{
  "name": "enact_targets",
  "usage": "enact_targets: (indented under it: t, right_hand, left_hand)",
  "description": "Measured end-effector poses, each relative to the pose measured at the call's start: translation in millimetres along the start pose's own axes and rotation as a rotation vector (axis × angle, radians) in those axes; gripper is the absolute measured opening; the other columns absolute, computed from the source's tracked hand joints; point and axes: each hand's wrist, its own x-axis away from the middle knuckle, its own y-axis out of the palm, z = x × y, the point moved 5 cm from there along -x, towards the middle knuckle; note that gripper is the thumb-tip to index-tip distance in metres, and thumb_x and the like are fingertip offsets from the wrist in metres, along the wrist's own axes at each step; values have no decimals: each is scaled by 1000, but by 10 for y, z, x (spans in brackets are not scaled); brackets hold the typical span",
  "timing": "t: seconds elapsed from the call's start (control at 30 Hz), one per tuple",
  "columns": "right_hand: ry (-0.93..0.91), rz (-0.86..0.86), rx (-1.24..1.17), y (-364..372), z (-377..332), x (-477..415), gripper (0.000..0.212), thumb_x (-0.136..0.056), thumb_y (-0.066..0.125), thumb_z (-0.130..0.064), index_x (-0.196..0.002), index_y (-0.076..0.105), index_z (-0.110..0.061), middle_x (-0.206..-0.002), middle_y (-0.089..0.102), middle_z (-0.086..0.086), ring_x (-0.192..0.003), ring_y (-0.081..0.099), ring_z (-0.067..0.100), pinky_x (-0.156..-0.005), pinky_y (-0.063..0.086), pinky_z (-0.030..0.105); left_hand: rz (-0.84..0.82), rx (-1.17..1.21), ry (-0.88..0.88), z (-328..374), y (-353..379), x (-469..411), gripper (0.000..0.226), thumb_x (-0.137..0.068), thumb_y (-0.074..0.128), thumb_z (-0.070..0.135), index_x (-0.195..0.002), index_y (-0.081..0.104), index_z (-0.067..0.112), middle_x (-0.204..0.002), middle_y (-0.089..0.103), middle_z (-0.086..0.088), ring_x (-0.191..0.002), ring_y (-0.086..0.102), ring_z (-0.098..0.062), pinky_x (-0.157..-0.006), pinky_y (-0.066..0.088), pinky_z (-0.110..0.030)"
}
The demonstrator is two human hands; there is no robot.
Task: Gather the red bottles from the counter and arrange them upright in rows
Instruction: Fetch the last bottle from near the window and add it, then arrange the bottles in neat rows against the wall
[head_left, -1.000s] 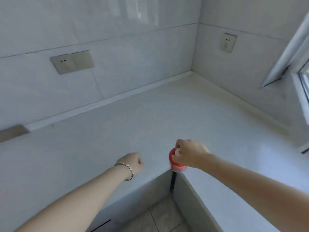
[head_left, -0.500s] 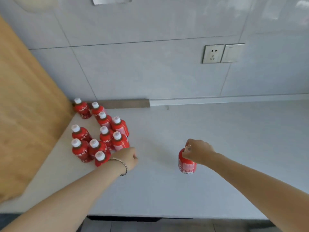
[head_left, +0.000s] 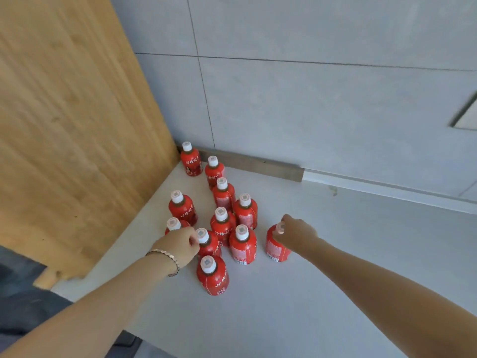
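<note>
Several red bottles with white caps stand upright in loose rows on the pale counter (head_left: 335,267), beside a wooden panel. My right hand (head_left: 296,232) grips the neck of one red bottle (head_left: 276,248), which stands at the right edge of the group, next to another upright bottle (head_left: 242,245). My left hand (head_left: 180,242), with a bracelet on the wrist, is closed in a fist among the near-left bottles, touching the cap of a bottle (head_left: 206,241). The nearest bottle (head_left: 213,275) stands apart at the front. One bottle (head_left: 174,224) is partly hidden behind my left hand.
A tall wooden panel (head_left: 72,125) closes off the left side. Grey tiled wall (head_left: 309,99) rises behind, with a metal strip (head_left: 258,166) at its base. A wall plate (head_left: 467,112) shows at the right edge. The counter's front edge runs below my left arm.
The view swung left from the counter corner to the bottle group. My right hand carried the red bottle leftward and brought it down beside the group. My left hand stays among the near bottles.
</note>
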Motion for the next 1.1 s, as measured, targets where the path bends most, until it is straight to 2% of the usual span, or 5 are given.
enact_targets:
  t: [0.17, 0.4, 0.63, 0.87, 1.1]
  right_hand:
    - [-185, 42, 397, -291, -337, -170, 42, -87, 48, -46, -115, 54, -15, -109, 66, 3, -100, 62, 22, -75, 45, 29]
    - [-256, 17, 173, -488, -1196, -538, 33, -90, 51, -35, -116, 57, -17, -118, 63, 3, -107, 59, 22, -81, 45, 29]
    - [-88, 43, 17, -441, -1939, -1013, 36, -91, 51, -31, -119, 58, -11, -118, 65, 8, -107, 62, 24, -91, 50, 33]
    - [89, 80, -41, -290, -2187, -1572, 39, -87, 55, -31, -122, 52, -13, -116, 64, 8, -102, 63, 24, -90, 54, 35]
    - [115, 62, -24, -78, -2384, -2017, 57, -84, 57, -50, -128, 39, -19, -118, 60, 6, -104, 61, 27, -85, 51, 37]
  left_hand:
    - [47, 72, -43, -157, -213, -289, 13, -89, 45, 21, -81, 55, 17, -88, 61, -7, -91, 61, -29, -81, 49, -37]
    - [97, 83, 54, -273, -639, -1045, 13, -89, 47, 16, -88, 60, 12, -100, 67, -11, -94, 61, -28, -83, 51, -37]
    - [83, 61, 196, -498, -1040, -2033, 7, -87, 46, 13, -88, 52, 15, -100, 64, -8, -90, 58, -26, -77, 45, -33]
    - [94, 76, 239, -537, -1230, -2890, 40, -86, 50, 18, -126, 46, 11, -120, 54, -15, -106, 57, -34, -85, 47, -36]
    - [40, 30, 180, -543, -1132, -3491, 49, -84, 59, 38, -120, 45, 7, -123, 47, -17, -108, 54, -35, -85, 48, -38]
